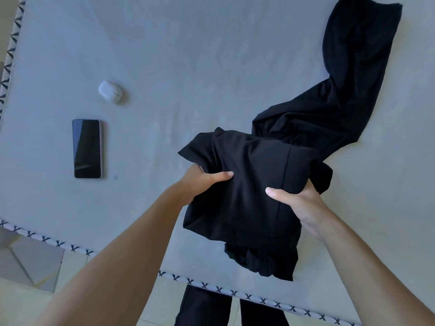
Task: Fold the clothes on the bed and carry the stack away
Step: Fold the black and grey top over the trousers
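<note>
A bundle of black folded clothes (249,184) is held above the grey bed (176,67) near its front edge. My left hand (202,182) grips the bundle's left side, thumb on top. My right hand (299,205) grips its right side, thumb on top, fingers hidden underneath. Loose black fabric hangs from the bundle's lower edge. A second black garment (348,90) lies unfolded on the bed, stretching from behind the bundle to the far right corner.
A dark phone (87,148) lies flat on the bed at the left, with a white earbud case (110,91) beyond it. The bed's patterned trim (235,293) runs along the front edge. My dark-trousered legs (204,309) stand on the tiled floor below.
</note>
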